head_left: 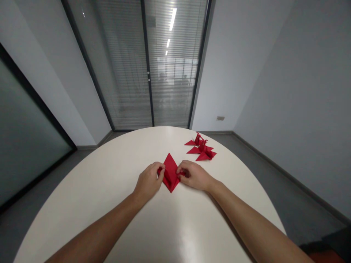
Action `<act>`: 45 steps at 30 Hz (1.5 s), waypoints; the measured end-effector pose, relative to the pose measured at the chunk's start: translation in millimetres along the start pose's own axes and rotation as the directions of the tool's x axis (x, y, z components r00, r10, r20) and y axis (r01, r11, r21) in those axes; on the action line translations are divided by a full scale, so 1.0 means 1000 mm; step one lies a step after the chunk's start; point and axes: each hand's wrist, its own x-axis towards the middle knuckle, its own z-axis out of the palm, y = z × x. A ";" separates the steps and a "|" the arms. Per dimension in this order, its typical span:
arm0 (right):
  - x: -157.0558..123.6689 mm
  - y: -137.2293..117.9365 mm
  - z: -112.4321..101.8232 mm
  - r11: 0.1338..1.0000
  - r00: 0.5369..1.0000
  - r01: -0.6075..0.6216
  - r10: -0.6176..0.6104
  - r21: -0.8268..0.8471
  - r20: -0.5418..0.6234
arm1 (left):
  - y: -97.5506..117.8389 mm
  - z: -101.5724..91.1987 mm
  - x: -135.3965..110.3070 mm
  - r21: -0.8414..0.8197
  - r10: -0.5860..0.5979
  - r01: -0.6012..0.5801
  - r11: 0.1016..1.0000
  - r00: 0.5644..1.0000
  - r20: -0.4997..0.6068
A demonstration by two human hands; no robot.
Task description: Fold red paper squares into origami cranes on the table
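A diamond-shaped sheet of folded red paper (170,168) lies on the white table, one point aimed away from me and one toward me. On its left edge my left hand (150,179) pinches a flap between thumb and fingers. My right hand (195,175) grips the opposite edge in the same way, fingers curled. Between the hands the lower part of the paper looks partly raised in a fold. Parts of both side corners are hidden behind my fingers.
Several red origami cranes (202,148) stand close together beyond my right hand, near the far right rim of the round white table (120,160). Behind the table are a glass partition with blinds (175,98) and grey walls.
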 end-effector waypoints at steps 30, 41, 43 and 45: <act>0.004 -0.012 0.010 0.985 0.965 -0.171 0.167 -0.003 -0.204 | 0.009 0.003 0.002 0.089 -0.074 0.089 0.992 0.984 -0.160; 0.005 -0.003 0.019 0.988 0.968 -0.155 0.149 -0.015 -0.202 | 0.012 0.002 0.002 0.072 -0.014 0.022 0.997 0.994 -0.107; 0.005 -0.005 0.019 0.984 0.960 -0.175 0.164 -0.028 -0.227 | 0.012 0.002 0.002 0.076 -0.007 0.015 0.997 0.994 -0.108; 0.006 -0.007 0.019 0.979 0.954 -0.200 0.185 -0.040 -0.236 | 0.012 0.003 0.003 0.075 -0.015 0.024 0.997 0.993 -0.120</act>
